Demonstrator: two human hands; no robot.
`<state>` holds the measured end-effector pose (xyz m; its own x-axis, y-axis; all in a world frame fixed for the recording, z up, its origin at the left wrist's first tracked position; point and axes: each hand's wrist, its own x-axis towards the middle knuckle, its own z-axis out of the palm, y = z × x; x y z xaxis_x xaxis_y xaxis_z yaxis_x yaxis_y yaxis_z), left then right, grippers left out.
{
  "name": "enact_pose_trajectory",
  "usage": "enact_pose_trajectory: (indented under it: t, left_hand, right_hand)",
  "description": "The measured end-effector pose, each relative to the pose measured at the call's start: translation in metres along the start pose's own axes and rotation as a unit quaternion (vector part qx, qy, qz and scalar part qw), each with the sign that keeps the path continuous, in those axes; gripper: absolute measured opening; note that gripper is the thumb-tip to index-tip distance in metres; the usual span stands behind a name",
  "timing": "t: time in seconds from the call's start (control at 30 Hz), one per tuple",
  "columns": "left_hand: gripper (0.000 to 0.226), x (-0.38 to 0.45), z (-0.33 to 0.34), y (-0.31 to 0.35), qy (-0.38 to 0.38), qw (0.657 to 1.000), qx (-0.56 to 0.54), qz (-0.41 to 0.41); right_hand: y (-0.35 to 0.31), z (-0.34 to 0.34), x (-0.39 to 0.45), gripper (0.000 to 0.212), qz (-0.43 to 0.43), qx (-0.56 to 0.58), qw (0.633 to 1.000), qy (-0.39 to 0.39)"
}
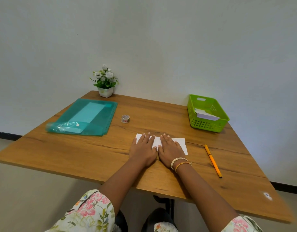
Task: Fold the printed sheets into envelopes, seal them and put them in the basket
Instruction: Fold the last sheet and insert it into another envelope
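Observation:
A folded white sheet (180, 143) lies flat near the middle of the wooden table (77, 151). Both hands lie on it side by side with straight fingers. My left hand (143, 147) presses its left part and my right hand (169, 148) presses its middle; the right end shows beyond my fingers. A green plastic basket (209, 127) stands at the back right with folded white papers (206, 114) inside. A small roll of patterned tape (125, 118) stands behind the sheet, toward the left.
A teal transparent folder (87, 117) with paper inside lies at the back left, its flap open. A white pot of artificial flowers (105, 82) stands at the back edge by the wall. An orange pen (213, 160) lies to the right of the sheet.

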<state>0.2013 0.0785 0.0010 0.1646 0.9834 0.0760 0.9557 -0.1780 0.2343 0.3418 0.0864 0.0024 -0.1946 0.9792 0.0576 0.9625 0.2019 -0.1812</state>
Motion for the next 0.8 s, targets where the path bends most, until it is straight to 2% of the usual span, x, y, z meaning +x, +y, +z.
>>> enact_pose_trajectory:
  t: [0.33, 0.53, 0.8]
  left_hand:
    - [0.066, 0.0, -0.002, 0.002, 0.003, 0.998, -0.002, -0.068]
    - [0.075, -0.004, -0.001, 0.003, 0.019, 0.992, -0.009, -0.122]
    - [0.084, -0.006, -0.002, 0.003, 0.03, 0.988, -0.003, -0.151]
  right_hand:
    - [0.031, -0.001, -0.01, 0.062, 0.1, -0.018, 0.995, -0.007]
    - [0.027, -0.003, -0.013, 0.068, 0.149, -0.017, 0.989, -0.001]
    - [0.023, -0.004, -0.016, 0.075, 0.189, -0.008, 0.982, 0.003]
